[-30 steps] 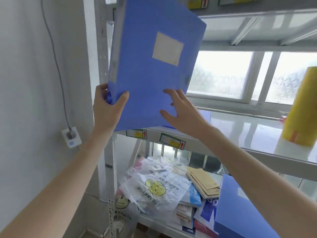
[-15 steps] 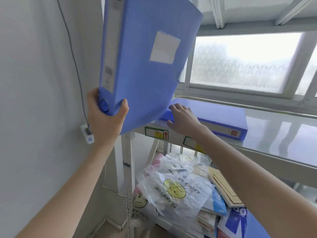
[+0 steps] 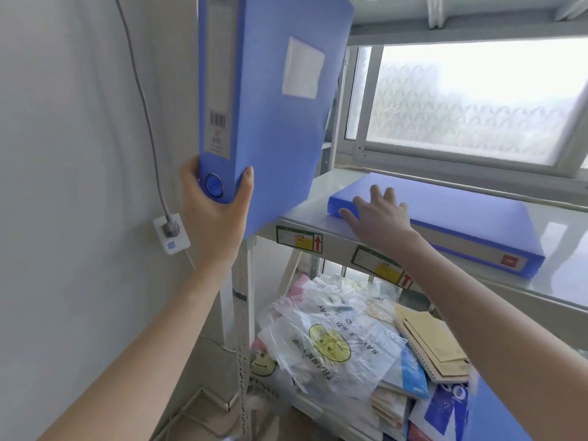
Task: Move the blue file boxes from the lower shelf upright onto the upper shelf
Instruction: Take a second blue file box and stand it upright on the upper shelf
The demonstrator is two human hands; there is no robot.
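Note:
My left hand [image 3: 213, 214] grips the bottom of the spine of a blue file box [image 3: 267, 100], which stands almost upright in the air at the left end of the white shelf [image 3: 302, 218]. A second blue file box [image 3: 445, 214] lies flat on that shelf. My right hand [image 3: 378, 214] rests spread out on its near left corner, fingers apart and on top of the lid. A third blue file box [image 3: 496, 412] shows partly on the lower shelf at the bottom right.
The grey wall [image 3: 79, 186] with a cable and a socket [image 3: 170, 233] is close on the left. A shelf upright [image 3: 241, 313] runs below the held box. Plastic bags [image 3: 331, 345], notebooks [image 3: 432, 345] and papers pile on the lower shelf. A frosted window [image 3: 471, 100] is behind.
My right hand left the raised box and moved right onto the box lying flat. The raised box turned more upright in my left hand. My view shifted closer to the shelf.

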